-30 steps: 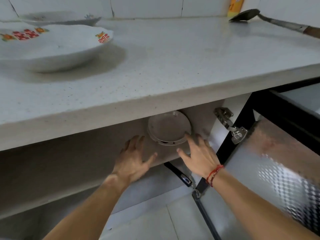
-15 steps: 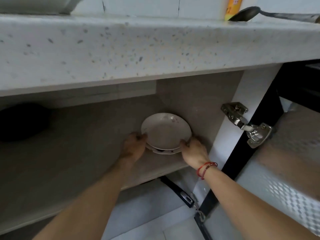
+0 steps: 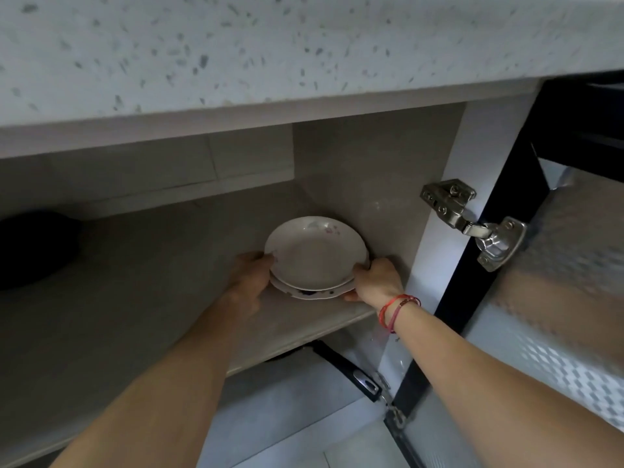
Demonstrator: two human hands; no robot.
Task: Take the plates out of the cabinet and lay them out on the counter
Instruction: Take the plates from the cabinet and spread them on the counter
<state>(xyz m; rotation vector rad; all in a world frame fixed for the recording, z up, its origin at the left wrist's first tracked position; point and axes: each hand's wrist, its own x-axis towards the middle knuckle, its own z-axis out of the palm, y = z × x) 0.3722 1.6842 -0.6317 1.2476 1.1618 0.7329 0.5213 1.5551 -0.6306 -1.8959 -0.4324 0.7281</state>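
While the speckled counter (image 3: 236,45) juts overhead, both hands, left hand (image 3: 251,276) and right hand (image 3: 376,278), clasp shelved plates (image 3: 315,253).

The shelf (image 3: 135,298) lies bare to the left of the plates (image 3: 315,255) — open room as far as a dark pot (image 3: 33,248). On the right the cabinet wall (image 3: 435,265) crowds the plates; the bench (image 3: 270,45) edge overhangs above.

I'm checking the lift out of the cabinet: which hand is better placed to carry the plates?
Neither alone: left hand and right hand grip opposite rims of the stacked plates. The right seems to reach under the bottom plate.
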